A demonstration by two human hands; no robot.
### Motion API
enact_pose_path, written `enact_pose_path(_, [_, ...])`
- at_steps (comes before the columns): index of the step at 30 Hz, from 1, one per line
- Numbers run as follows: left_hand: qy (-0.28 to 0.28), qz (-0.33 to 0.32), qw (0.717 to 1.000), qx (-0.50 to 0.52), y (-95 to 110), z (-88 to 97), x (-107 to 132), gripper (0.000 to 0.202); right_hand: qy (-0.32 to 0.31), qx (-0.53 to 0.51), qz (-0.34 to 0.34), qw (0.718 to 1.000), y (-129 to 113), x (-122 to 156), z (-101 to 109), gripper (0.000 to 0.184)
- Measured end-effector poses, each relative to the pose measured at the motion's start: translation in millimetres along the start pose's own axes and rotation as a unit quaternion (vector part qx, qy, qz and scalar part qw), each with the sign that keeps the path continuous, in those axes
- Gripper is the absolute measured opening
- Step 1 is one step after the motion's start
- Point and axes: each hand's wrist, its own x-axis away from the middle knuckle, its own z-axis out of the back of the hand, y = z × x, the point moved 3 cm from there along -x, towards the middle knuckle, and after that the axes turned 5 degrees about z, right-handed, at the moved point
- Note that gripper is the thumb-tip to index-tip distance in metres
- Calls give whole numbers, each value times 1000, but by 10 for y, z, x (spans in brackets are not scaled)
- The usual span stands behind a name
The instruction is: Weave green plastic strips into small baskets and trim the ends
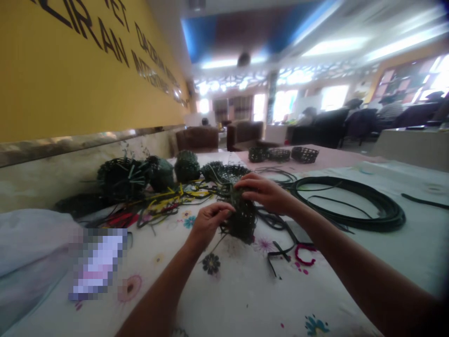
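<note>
A small dark green woven basket (242, 219), tilted on its side, is between my two hands above the flowered tablecloth. My left hand (210, 223) is closed at the basket's left edge, thumb and forefinger pinched together there. Over the upper right of the basket curl the fingers of my right hand (262, 192), gripping its rim. Any strip between my fingertips is too small and blurred to make out. Just behind the hands lies another open woven basket (231, 173).
A coil of dark strips (389, 220) lies to the right. Yellow and black strips (164, 201) are heaped at the left, before several woven baskets (187, 167). More baskets (305, 155) stand on the pink cloth. A magenta ring (304, 255) lies nearby; people sit in the background.
</note>
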Motion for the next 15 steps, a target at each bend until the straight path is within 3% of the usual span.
enact_pose_path(7, [24,35,999,32,64,42,5,42,12,-11,-9,1000,5,-171,-84,28])
enact_pose_path(15, [88,35,994,47,175,-2,41,35,26,6,-1,1000,44,-249,-169,27])
